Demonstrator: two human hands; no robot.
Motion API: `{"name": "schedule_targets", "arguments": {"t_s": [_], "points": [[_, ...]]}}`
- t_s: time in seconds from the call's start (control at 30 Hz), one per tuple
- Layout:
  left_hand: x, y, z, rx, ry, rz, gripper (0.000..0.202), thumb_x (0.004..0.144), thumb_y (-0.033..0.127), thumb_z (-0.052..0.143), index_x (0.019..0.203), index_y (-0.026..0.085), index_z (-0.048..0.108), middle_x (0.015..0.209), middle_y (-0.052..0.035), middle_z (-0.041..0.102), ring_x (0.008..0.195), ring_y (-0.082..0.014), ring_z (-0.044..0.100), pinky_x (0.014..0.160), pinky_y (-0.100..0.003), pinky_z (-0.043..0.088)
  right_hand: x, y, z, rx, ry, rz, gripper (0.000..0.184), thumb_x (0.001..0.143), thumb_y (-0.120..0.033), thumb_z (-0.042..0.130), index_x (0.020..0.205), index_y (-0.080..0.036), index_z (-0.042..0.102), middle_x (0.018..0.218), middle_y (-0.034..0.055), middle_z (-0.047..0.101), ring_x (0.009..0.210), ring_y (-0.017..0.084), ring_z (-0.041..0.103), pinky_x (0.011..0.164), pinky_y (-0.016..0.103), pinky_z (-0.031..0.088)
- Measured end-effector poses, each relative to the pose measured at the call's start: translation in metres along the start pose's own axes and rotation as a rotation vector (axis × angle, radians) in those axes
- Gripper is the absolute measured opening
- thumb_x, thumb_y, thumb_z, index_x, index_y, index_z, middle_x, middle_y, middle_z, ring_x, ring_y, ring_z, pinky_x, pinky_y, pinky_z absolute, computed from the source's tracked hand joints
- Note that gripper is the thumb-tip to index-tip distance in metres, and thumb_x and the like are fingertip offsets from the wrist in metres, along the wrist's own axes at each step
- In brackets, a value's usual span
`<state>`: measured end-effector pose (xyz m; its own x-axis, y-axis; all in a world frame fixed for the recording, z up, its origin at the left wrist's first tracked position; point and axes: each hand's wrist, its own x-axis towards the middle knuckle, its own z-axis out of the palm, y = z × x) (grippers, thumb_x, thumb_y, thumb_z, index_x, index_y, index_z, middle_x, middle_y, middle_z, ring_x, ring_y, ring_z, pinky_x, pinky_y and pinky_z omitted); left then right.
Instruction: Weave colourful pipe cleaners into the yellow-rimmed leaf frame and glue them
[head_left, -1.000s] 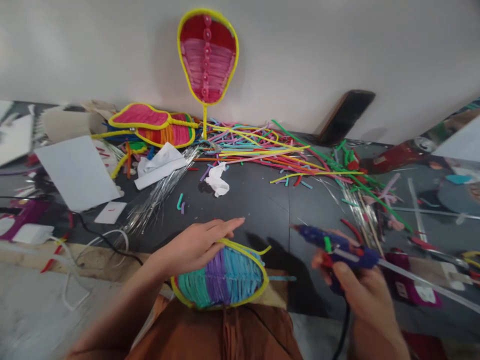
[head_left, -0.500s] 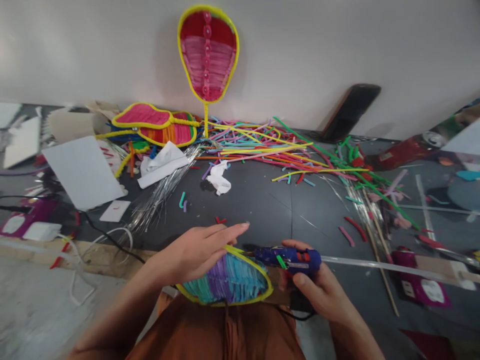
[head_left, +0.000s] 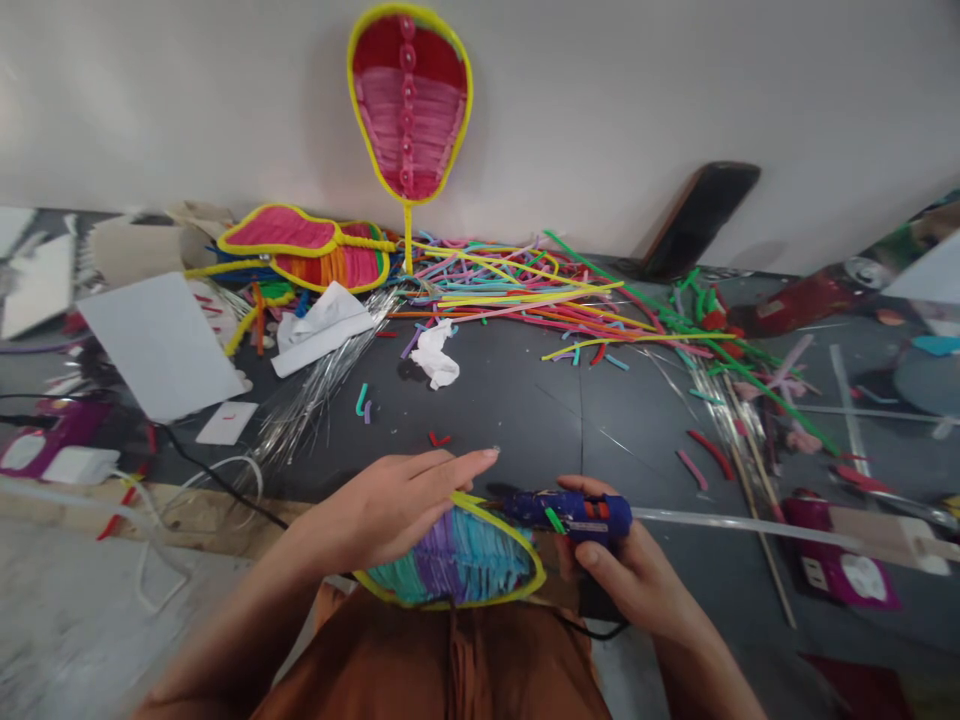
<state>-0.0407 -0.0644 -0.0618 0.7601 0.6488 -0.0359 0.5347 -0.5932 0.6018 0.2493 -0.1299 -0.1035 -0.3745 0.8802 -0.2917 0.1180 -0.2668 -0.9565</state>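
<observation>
My left hand [head_left: 390, 505] lies flat with its fingers stretched out on a teal and purple woven oval [head_left: 465, 560] edged in yellow, which rests on my lap at the near table edge. My right hand [head_left: 630, 575] is wrapped round a blue glue gun [head_left: 574, 510]. The gun's nozzle points left and touches the oval's upper right rim, just below my left fingertips. A clear glue stick [head_left: 735, 525] juts out of the gun's back to the right.
A heap of coloured pipe cleaners [head_left: 525, 290] lies across the back of the dark table [head_left: 510, 400]. A red and pink paddle shape [head_left: 409, 100] stands against the wall, with a pink wing shape [head_left: 300, 240] beside it. White card [head_left: 161, 345] and cables [head_left: 202, 475] sit left; a phone [head_left: 697, 215] leans at the back.
My right hand has swung the glue gun in from the right until its nozzle met the oval's rim. My left hand has stayed flat on the oval.
</observation>
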Motion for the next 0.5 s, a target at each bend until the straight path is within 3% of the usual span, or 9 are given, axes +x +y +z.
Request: {"name": "schedule_targets", "arguments": {"t_s": [0.5], "points": [[0.0003,0.0008,-0.0012,0.000,0.036,0.028,0.056,0.096,0.017,0.038,0.147,0.028,0.018,0.109,-0.0052,0.064,0.098,-0.0152,0.063,0.088,-0.028,0.051,-0.0006,-0.0014,-0.0023,-0.001,-0.015,-0.002,0.054,0.088,-0.044,0.055,0.133,-0.020,0.038,0.072,0.0006,0.062,0.059,0.015,0.061,0.056,0.026,0.050]]}}
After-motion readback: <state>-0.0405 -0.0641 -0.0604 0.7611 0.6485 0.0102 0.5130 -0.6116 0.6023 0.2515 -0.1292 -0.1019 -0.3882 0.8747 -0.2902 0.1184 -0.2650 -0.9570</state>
